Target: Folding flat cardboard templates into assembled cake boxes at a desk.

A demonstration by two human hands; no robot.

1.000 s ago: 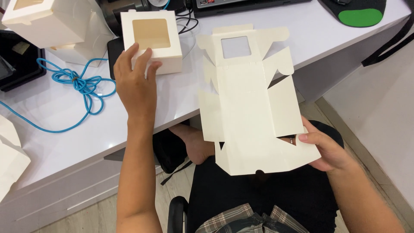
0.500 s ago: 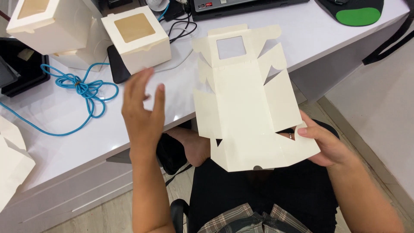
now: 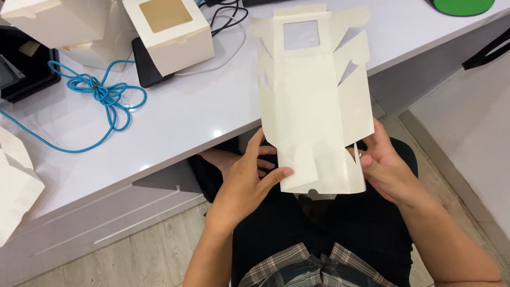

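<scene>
Both hands now grip the flat white cardboard box blank [image 3: 316, 101]: left hand [image 3: 247, 178], off the assembled windowed box [image 3: 170, 32], joins right hand [image 3: 385, 165].

Flat, unfolded white cardboard box blank [image 3: 319, 106]: matt, smooth paperboard with a clear film window. Folded white cardboard box with brown window [image 3: 170, 32]: same matt paperboard. White bench [image 3: 175, 117]: glossy, smooth, showing a bright light reflection. Blue cable [image 3: 103, 98]: smooth plastic sheath, slight sheen. Black phone [image 3: 144, 66]: glossy. Pale wood-look floor [image 3: 149, 255]: smooth planks with faint grain. Plaid shirt [image 3: 313, 268]: woven cloth, matt.
</scene>
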